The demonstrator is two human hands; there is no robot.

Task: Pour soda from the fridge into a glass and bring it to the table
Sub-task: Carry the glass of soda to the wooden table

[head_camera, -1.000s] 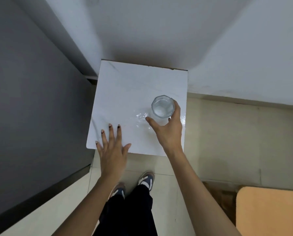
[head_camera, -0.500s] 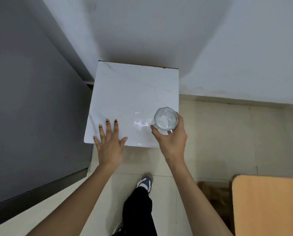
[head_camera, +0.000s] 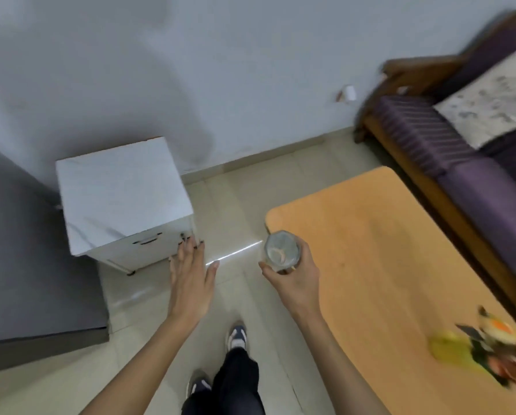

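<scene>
Lifted off the white cabinet [head_camera: 121,193] since the earlier frames and now carried in the air, glass [head_camera: 280,253] clasped upright in right hand [head_camera: 292,274], just short of the wooden table's [head_camera: 385,250] near-left corner. Probably the carrying leg, with only the set-down left. Left hand [head_camera: 190,274] empty, fingers spread, palm down beside the cabinet's front corner.

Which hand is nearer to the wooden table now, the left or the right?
The right. The right hand holds the glass beside the near corner of the wooden table. The left hand is open, farther from the table, beside the white cabinet.
</scene>
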